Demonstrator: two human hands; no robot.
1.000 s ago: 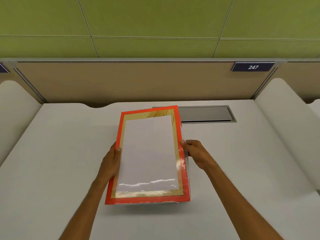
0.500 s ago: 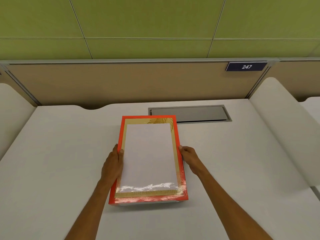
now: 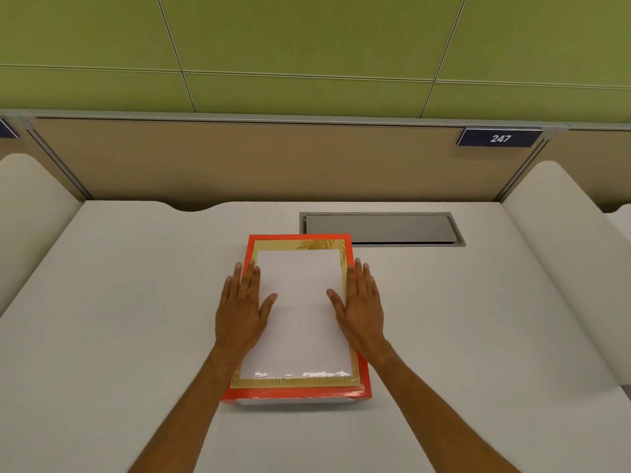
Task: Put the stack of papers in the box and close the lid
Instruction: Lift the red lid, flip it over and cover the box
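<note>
The box lies flat on the white desk, its red lid down over it; the lid has a gold border and a clear window showing white paper inside. My left hand rests flat on the lid's left side, fingers spread. My right hand lies flat on the lid's right side, fingers spread. Neither hand grips anything.
A grey metal cable hatch is set into the desk just behind and right of the box. Rounded white dividers flank the desk on both sides. A tan partition with a 247 sign stands at the back.
The lid was tilted and held by its sides; it has come down level onto the box. Both hands have moved from the lid's edges to lie flat on top.
</note>
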